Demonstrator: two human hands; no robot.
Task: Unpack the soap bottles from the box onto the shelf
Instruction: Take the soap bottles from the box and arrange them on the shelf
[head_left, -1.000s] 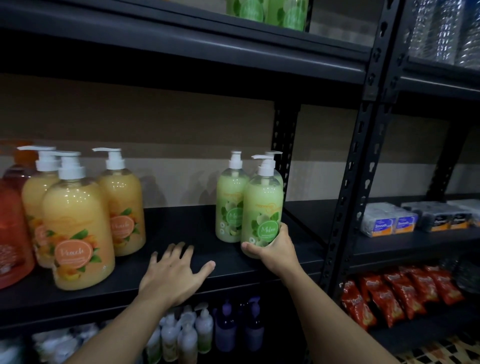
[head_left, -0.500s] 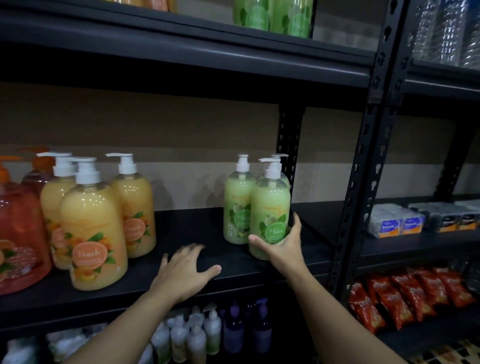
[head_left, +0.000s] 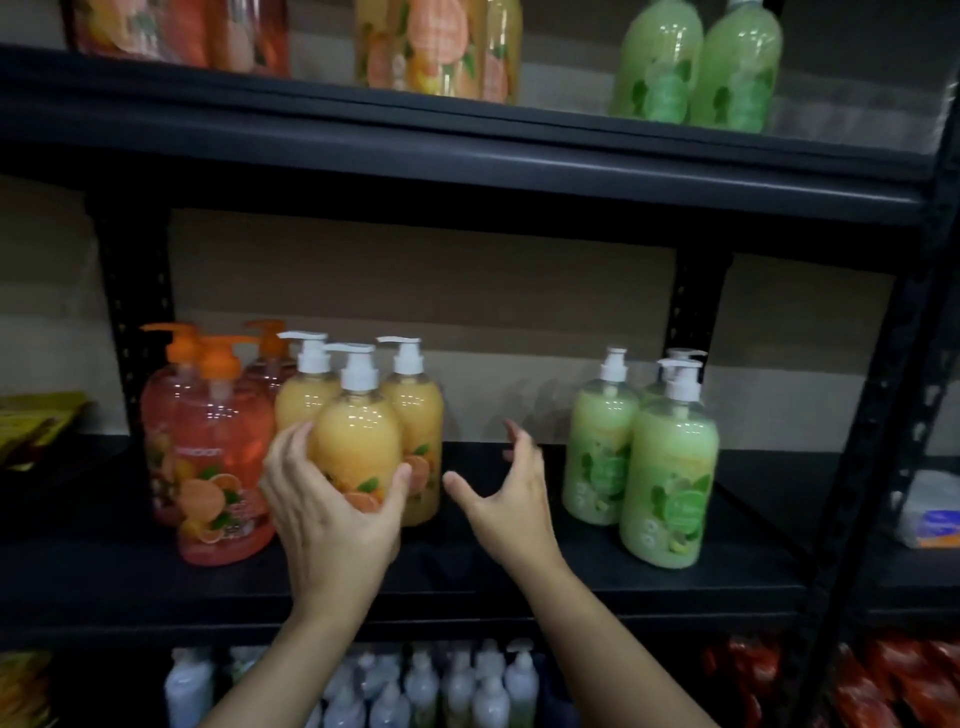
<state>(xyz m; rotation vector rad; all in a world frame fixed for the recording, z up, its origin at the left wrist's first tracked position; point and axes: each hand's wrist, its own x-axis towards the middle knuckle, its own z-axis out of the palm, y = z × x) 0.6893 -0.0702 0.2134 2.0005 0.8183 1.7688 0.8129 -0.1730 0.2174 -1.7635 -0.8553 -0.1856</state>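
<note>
The front yellow soap bottle (head_left: 358, 441) stands upright on the middle shelf (head_left: 467, 582). The left hand (head_left: 332, 519) grips its lower half: the fingers (head_left: 291, 447) curl round its left side and the thumb presses the right side, over the fruit label. The bottle is clear plastic filled with cloudy yellow-orange soap and has a white pump on top.

Just behind these fingers stand two more yellow bottles (head_left: 421, 410), close against the held one; whether they touch cannot be told. Left of the fingers are red bottles (head_left: 208, 452) with orange pumps, packed next to the yellow group.

The right hand (head_left: 511, 499) holds nothing. Its fingers are spread wide and slightly bent over the bare shelf, just right of the yellow bottles. Further right of those fingers, and apart from them, stand green bottles (head_left: 670, 467) with white pumps.

Above both hands the upper shelf (head_left: 467, 156) carries more red, yellow and green bottles. Below the hands, small pale bottles (head_left: 415, 686) fill the lower shelf.
</note>
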